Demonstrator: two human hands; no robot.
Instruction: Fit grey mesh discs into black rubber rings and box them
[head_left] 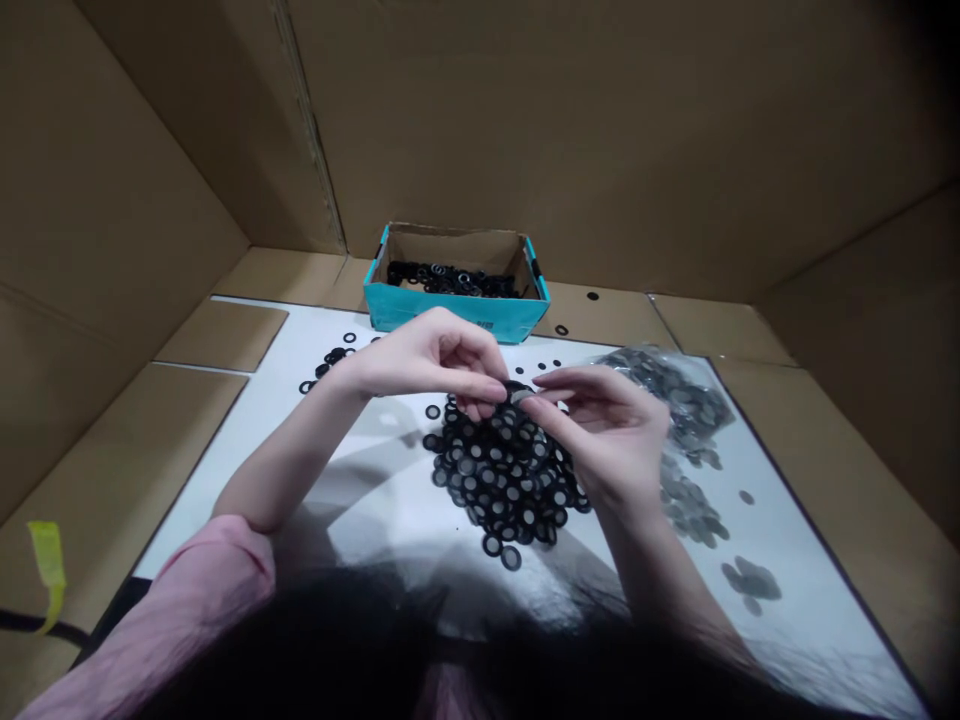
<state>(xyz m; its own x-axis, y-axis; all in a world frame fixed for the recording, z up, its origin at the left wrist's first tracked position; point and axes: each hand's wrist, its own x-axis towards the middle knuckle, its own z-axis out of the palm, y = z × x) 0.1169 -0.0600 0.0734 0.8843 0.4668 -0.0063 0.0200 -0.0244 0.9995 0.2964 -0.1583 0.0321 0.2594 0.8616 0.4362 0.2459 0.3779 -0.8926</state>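
Observation:
My left hand [442, 360] pinches a black ring [513, 384] between thumb and fingers. From the other side, my right hand [619, 425] pinches a small grey disc [520, 397] against that ring; fingertips partly cover both pieces. Beneath my hands spreads a heap of black rings with grey discs in their centres [499, 480]. To the right of my right hand lie loose grey discs [690, 505], with a clear plastic bag of grey discs [675, 390] behind them.
A turquoise cardboard box [450, 312] holding black rings stands at the back. Several loose black rings [330, 362] lie at the left of the white board [232, 430]. Tall cardboard walls [562, 130] surround the work surface. Yellow tape [46, 560] hangs on a dark cable at lower left.

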